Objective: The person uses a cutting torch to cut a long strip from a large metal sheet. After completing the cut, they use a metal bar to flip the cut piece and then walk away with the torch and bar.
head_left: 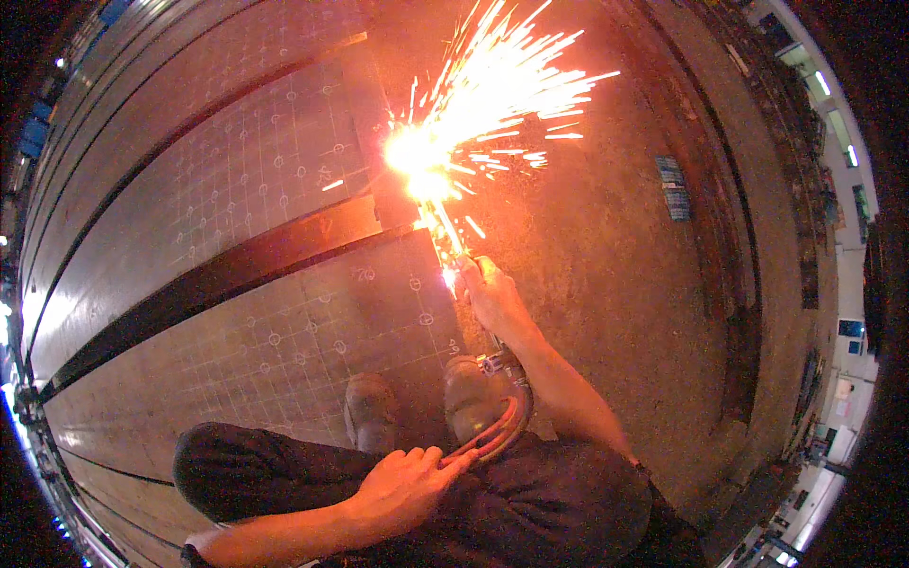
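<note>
This is a metal workshop: sparks (511, 80) burst beyond the right hand (490, 295), with chalk-marked metal plates (308, 308) to its left.

The wide grey plate with white drawn lines (312, 317) looks like metal, smooth and mainly matt. The brown floor (606, 331) appears matt and somewhat rough. The black trousers (559, 492) are of matt, creased cloth. The thin red hoses (512, 411) seem rubbery; the small silver fitting (490, 363) is shiny metal.

R hand (490, 295) w/ torch (492, 362), sparks (502, 80)
</note>
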Demonstrator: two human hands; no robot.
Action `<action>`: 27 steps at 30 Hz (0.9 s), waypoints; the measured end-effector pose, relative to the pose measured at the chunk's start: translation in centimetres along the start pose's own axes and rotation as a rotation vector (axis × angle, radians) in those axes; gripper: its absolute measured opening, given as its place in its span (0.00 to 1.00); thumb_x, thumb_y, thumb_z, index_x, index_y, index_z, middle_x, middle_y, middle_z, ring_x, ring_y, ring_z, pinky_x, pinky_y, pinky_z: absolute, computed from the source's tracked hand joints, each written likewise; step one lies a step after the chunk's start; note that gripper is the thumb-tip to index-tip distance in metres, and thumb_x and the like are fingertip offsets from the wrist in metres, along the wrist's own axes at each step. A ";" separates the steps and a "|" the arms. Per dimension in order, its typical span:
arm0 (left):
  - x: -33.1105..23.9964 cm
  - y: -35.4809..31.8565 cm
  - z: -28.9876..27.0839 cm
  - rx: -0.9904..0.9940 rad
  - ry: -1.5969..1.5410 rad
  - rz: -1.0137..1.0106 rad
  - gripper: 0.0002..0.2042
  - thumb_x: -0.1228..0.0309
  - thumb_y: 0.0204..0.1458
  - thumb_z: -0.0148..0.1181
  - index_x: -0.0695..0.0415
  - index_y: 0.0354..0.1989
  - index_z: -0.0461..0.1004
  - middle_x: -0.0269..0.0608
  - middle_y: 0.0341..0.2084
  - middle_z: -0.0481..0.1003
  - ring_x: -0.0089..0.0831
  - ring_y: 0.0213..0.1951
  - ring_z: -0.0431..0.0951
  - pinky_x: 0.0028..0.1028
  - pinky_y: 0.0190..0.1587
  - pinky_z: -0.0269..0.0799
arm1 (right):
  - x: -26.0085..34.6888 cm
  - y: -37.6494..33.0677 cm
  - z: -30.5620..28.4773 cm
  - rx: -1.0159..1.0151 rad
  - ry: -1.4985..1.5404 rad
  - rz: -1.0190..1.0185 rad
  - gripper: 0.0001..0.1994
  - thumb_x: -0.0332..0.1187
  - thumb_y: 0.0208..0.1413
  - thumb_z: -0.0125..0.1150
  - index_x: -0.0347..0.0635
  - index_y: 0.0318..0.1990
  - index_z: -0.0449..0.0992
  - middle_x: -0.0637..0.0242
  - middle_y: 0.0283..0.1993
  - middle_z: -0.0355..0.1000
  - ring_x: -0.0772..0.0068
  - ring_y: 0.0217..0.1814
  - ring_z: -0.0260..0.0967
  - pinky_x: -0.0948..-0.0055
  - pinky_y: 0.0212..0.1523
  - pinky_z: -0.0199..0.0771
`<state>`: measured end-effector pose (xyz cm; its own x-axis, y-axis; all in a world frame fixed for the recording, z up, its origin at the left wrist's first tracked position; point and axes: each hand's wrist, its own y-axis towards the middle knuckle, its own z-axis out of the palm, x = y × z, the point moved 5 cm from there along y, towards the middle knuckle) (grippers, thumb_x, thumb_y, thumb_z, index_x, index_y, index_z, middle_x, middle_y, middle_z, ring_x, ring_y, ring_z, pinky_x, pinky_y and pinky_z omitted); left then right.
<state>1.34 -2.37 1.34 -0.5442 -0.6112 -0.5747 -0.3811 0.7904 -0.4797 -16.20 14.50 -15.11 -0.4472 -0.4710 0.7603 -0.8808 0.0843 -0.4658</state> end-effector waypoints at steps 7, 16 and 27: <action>0.3 -0.5 0.4 -0.076 -0.016 -0.021 0.29 0.71 0.54 0.50 0.48 0.67 0.57 0.44 0.31 0.72 0.40 0.32 0.77 0.36 0.36 0.76 | -1.6 0.6 1.4 0.011 -0.136 -0.049 0.33 0.58 0.59 0.47 0.29 0.51 0.67 0.55 0.28 0.71 0.66 0.21 0.68 0.64 0.22 0.72; 0.5 -0.6 0.2 -0.075 -0.039 -0.002 0.28 0.71 0.53 0.52 0.52 0.66 0.60 0.48 0.32 0.73 0.39 0.33 0.78 0.36 0.35 0.75 | -0.4 -0.7 1.1 0.127 0.111 0.365 0.27 0.49 0.57 0.56 0.28 0.48 0.67 0.61 0.25 0.70 0.69 0.17 0.66 0.69 0.18 0.69; 0.5 -0.2 -0.2 -0.040 -0.008 0.018 0.29 0.70 0.53 0.53 0.55 0.66 0.60 0.50 0.34 0.75 0.36 0.31 0.79 0.31 0.33 0.75 | -0.1 0.0 0.9 0.103 -0.010 0.205 0.36 0.60 0.60 0.37 0.32 0.58 0.65 0.33 0.48 0.71 0.40 0.55 0.69 0.53 0.56 0.67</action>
<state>0.97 -2.82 1.29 -0.5453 -0.5973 -0.5881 -0.4012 0.8020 -0.4425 -16.06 13.76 -15.57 -0.6133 -0.4623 0.6404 -0.7508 0.0894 -0.6545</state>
